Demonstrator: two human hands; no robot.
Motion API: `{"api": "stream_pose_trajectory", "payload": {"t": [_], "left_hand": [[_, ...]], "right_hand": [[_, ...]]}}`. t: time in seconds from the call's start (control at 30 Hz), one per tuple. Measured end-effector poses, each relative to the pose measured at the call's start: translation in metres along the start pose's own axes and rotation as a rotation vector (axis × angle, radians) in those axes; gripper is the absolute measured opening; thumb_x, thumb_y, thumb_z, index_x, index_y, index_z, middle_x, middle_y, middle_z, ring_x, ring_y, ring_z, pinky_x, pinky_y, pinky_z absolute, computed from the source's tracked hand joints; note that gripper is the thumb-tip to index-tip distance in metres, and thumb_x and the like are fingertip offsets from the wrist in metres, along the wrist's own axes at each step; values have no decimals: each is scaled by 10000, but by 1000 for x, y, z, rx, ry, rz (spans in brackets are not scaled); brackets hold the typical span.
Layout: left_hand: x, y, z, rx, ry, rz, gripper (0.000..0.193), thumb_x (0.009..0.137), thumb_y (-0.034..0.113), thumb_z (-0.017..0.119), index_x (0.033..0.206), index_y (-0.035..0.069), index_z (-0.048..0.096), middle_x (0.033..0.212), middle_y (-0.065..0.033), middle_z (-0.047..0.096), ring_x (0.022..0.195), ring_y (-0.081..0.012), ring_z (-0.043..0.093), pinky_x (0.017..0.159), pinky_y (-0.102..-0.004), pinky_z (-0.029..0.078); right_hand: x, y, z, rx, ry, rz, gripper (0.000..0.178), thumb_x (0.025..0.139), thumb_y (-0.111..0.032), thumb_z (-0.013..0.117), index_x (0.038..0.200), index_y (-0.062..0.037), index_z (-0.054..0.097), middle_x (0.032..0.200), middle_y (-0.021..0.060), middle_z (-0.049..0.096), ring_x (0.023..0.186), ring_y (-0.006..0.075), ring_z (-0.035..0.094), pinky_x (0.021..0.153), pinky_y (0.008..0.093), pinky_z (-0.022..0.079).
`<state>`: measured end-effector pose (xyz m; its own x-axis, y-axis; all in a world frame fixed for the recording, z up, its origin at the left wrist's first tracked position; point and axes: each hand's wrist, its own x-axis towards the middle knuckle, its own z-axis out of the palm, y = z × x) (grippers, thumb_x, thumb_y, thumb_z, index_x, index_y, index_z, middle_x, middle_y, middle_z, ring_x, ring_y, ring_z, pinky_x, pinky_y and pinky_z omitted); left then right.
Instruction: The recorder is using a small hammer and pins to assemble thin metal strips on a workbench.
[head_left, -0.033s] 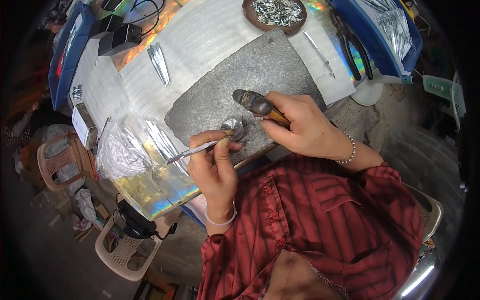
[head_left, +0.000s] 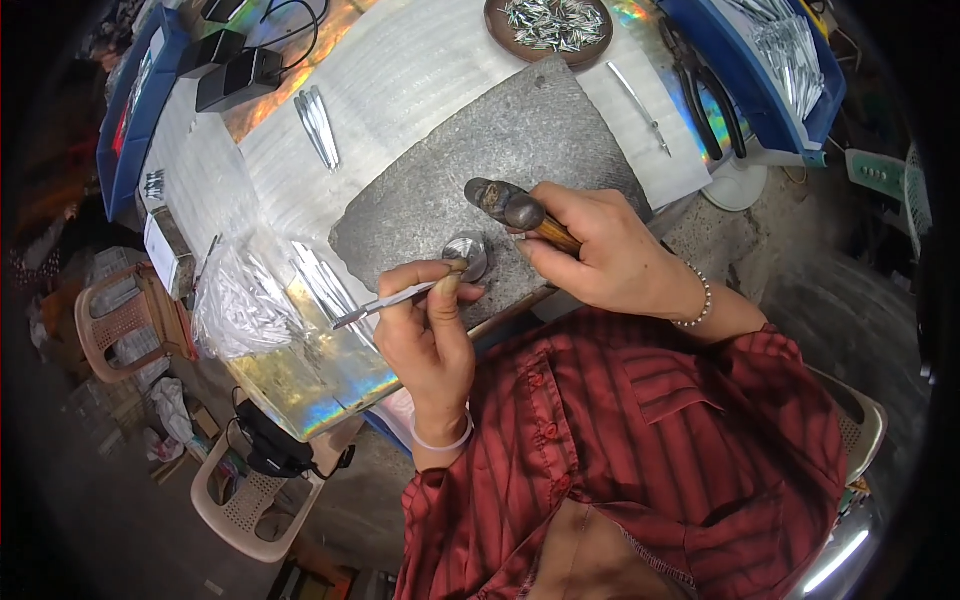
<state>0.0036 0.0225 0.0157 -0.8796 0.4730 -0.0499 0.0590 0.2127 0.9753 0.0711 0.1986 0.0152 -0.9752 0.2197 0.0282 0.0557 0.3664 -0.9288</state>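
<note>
My left hand (head_left: 430, 330) is closed in a pinch on a slim silver metal strip (head_left: 385, 302). The strip's flat outer end sticks out to the left, while my fingers cover its other end. Right beside those fingertips, a short round metal block (head_left: 468, 254) stands on a rough grey stone slab (head_left: 500, 140). My right hand (head_left: 605, 250) is wrapped round the wooden handle of a small hammer (head_left: 522, 212). The hammer's dark head hangs above the slab, a little up and right of the block and apart from it.
Beyond the slab are a brown bowl (head_left: 489, 30) of small metal pieces, a thin pointed tool (head_left: 638, 105) and black-handled pliers (head_left: 700, 100). Blue bins (head_left: 770, 90) flank the table. Silver strips (head_left: 318, 128) and a plastic bag of metal pieces (head_left: 240, 300) lie left.
</note>
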Motion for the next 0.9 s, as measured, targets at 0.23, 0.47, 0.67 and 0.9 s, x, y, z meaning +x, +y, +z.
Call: {"api": "stream_pose_trajectory", "payload": {"t": [0.23,0.47,0.67,0.9], "left_hand": [[0,1,0,33,2,13,90,906,27,501,966,-30,466,898,-140,580,681,-157,608,655,-226,480],[1,1,3,47,22,27,93,904,26,503,966,-32,463,898,-142,580,678,-158,608,647,-231,488],[4,-6,-8,-250,10,-63,97,896,39,525,954,-17,471,879,-136,584,644,-152,590,640,-224,481],[-4,-3,-23,-392,66,-115,105,893,47,540,963,7,473,903,-130,589,678,-141,602,654,-233,478]], "right_hand": [[-1,0,0,1,-1,-9,197,758,-90,586,896,27,509,737,200,563,713,390,574,594,418,441],[0,1,-1,-7,7,-17,195,758,-93,583,893,29,510,730,203,562,708,393,574,595,422,441],[1,-1,1,-9,-24,11,213,751,-92,587,906,36,516,729,200,555,716,388,573,605,417,441],[12,-8,17,-106,-127,-124,333,735,-98,621,1026,13,502,888,159,538,807,357,557,668,403,454]]}}
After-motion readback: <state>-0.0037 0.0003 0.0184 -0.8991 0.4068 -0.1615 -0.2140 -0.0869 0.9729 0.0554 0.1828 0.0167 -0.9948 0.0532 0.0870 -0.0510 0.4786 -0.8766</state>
